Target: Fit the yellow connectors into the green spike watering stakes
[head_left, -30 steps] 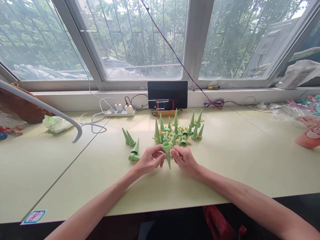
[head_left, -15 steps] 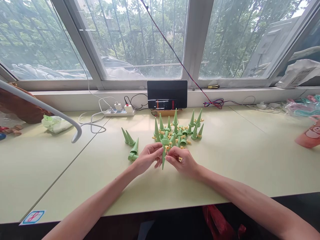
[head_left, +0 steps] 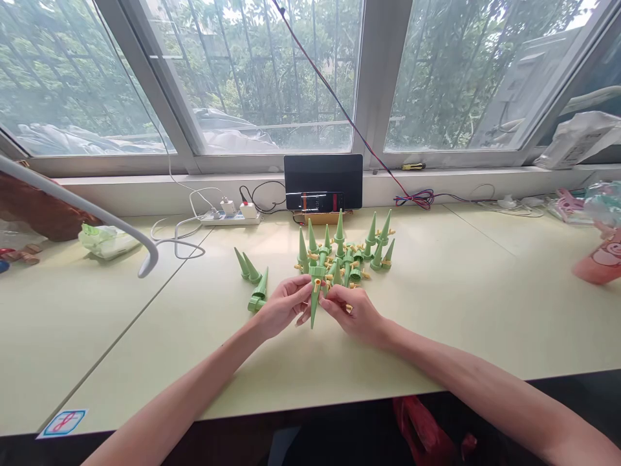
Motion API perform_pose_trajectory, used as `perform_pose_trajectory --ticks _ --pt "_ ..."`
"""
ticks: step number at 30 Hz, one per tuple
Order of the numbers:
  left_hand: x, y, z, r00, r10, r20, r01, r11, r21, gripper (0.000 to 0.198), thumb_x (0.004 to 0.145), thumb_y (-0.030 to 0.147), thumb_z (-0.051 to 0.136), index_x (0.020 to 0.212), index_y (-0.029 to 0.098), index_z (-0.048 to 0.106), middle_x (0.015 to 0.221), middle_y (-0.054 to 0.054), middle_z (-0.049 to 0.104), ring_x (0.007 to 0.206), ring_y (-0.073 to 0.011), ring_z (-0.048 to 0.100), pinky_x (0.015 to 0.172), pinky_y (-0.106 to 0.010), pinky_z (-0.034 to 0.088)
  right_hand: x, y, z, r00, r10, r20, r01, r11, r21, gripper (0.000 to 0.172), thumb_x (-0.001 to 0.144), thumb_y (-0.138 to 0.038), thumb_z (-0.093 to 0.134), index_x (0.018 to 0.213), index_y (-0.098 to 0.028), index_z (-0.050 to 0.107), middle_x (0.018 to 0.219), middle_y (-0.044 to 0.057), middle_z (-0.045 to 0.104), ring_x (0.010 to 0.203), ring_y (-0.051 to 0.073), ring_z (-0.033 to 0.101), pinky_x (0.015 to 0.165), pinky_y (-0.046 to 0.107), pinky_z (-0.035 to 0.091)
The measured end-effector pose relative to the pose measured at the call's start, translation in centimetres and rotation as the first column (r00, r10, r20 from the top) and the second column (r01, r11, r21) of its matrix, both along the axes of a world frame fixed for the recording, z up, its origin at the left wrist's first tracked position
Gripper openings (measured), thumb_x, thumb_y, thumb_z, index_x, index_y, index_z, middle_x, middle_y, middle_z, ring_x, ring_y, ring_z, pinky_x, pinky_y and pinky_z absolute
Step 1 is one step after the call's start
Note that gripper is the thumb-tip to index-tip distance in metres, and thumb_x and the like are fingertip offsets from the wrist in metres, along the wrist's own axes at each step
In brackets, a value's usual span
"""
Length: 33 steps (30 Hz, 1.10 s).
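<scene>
- Since a second ago, the green plastic cone-shaped spike (head_left: 314,307) has shifted slightly toward the left grip (head_left: 281,312) and turned: its open mouth no longer shows, and its yellow plastic side fitting (head_left: 317,285) faces the viewer.
- The left grip grasps this spike near its wide ribbed end, point downward, so it is between the two grips.
- The right grip (head_left: 356,312) has edged closer, its bent fingers just beside the spike; a little yellow shows there, but I cannot tell whether it holds that.
- This turn seems to bring the fitting within easy reach of the right grip.
- Beyond both grips, the crowded cluster of green spikes with yellow fittings (head_left: 348,259) stands and lies on the pale-yellow worktop (head_left: 291,369).
</scene>
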<state>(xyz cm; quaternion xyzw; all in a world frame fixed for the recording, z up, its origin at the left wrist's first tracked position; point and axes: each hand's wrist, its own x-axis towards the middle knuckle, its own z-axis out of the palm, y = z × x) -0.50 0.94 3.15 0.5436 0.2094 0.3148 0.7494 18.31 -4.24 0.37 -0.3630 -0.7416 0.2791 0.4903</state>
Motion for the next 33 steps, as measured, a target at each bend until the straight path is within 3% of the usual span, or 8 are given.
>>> perform_pose_trajectory --ticks 8,18,24,33 --pt "-0.32 0.02 0.17 1.0 -0.004 0.021 0.005 0.998 -0.061 0.03 0.089 0.038 0.069 0.104 0.012 0.067 0.08 -0.004 0.068 0.034 -0.0015 0.047 0.029 -0.013 0.034 -0.01 -0.04 -0.05 1.0 0.011 0.012 -0.011 1.0 -0.015 0.029 0.097 -0.035 0.052 0.073 -0.02 0.046 0.059 -0.005 0.04 0.051 0.009 0.032 0.047 0.022 0.029" --pt "-0.01 -0.23 0.3 0.996 -0.031 0.089 0.039 0.995 -0.093 0.027 0.088 0.034 0.072 0.103 0.012 0.067 0.083 -0.006 0.069 0.043 -0.004 0.054 0.037 -0.014 0.043 -0.2 -0.03 -0.28 0.987 0.089 0.135 -0.092 0.996 0.012 0.036 0.096 -0.036 0.053 0.066 -0.017 0.056 0.054 -0.004 0.044 0.049 0.009 0.037 0.051 0.022 0.033" --pt "0.01 -0.32 0.21 0.998 -0.012 0.057 0.015 0.998 -0.062 0.032 0.081 0.032 0.079 0.102 0.011 0.069 0.086 -0.008 0.069 0.049 -0.0044 0.053 0.041 -0.016 0.043 -0.43 -0.17 -0.18 0.987 0.124 0.107 -0.125 0.992 0.005 0.039 0.099 -0.034 0.049 0.067 -0.016 0.061 0.054 -0.002 0.053 0.046 0.008 0.041 0.05 0.021 0.036" --pt "0.2 -0.53 0.25 1.0 -0.018 0.025 0.019 0.998 -0.06 0.029 0.08 0.033 0.08 0.093 0.01 0.069 0.079 -0.003 0.065 0.045 -0.0025 0.049 0.04 -0.016 0.037 -0.57 -0.54 0.11 0.985 0.119 0.123 -0.119 0.993 -0.007 0.041 0.098 -0.036 0.049 0.063 -0.017 0.056 0.052 -0.004 0.044 0.045 0.007 0.035 0.048 0.022 0.032"
